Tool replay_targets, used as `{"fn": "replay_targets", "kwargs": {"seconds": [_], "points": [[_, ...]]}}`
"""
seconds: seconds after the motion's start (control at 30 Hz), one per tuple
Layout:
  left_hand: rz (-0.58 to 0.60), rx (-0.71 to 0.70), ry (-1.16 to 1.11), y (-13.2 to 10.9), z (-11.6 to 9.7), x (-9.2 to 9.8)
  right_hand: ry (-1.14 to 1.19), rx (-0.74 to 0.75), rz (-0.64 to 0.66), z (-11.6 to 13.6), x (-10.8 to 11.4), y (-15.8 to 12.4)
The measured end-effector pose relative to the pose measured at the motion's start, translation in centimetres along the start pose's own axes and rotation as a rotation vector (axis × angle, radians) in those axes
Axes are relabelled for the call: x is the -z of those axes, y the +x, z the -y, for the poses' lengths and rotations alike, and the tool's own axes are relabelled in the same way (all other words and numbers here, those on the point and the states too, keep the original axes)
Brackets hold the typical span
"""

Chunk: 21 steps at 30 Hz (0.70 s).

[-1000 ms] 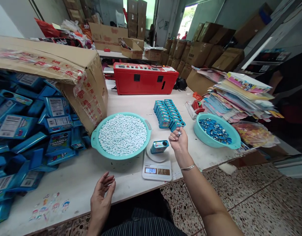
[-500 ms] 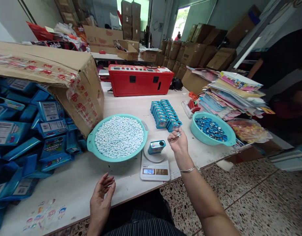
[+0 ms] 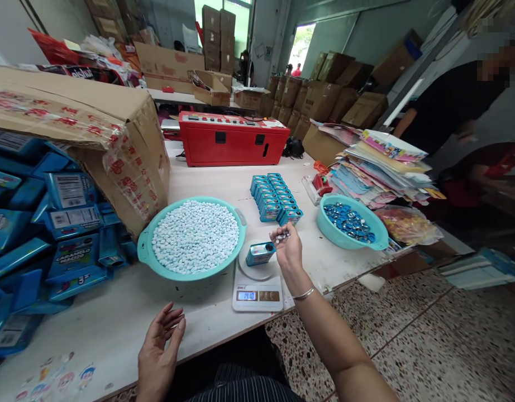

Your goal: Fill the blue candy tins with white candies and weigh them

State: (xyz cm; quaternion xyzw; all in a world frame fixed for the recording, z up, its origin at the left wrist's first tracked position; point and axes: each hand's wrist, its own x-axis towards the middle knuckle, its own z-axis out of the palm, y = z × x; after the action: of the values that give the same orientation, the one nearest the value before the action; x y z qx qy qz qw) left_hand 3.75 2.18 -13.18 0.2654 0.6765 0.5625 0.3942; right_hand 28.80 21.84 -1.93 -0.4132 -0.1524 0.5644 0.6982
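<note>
Weighing looks to be the step in hand: one blue tin [image 3: 260, 254] rests on the round plate of the white scale [image 3: 239, 306], whose small display is lit, and the dark round mouth in the tin's top faces up. How full the tin is cannot be told from this angle. Just beyond it, to the right, the right hand [image 3: 287, 245] is cupped, palm up, with a few small candies [image 3: 281, 237] gathered on its curled fingers, apart from the tin. The left hand [image 3: 159, 341] lies loose near the front edge of the surface [image 3: 207, 315], its fingers lightly bent and nothing in them. Before it sits a turquoise basin [image 3: 146, 254] heaped with pale candies; farther right, another basin [image 3: 353, 244] holds blue and silver caps. Between the two basins, toward the back, more tins [image 3: 268, 212] stand in two close rows.

I judge that topping up the tin would call for feeding candies in a few at a time over the narrow mouth, without pressing on the scale, so the reading stays true.
</note>
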Motion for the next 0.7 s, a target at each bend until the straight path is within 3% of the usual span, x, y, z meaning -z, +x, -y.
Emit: {"fn": "replay_targets", "kwargs": {"seconds": [0.2,0.7], "points": [[0.024,0.047,0.031,0.22,-0.14,0.26,-0.022,0.114,0.036,-0.69,0.28,-0.09],[-0.002,-0.024,0.010,-0.11,0.33,0.00,0.040,0.108,0.029,-0.67,0.32,-0.10]]}}
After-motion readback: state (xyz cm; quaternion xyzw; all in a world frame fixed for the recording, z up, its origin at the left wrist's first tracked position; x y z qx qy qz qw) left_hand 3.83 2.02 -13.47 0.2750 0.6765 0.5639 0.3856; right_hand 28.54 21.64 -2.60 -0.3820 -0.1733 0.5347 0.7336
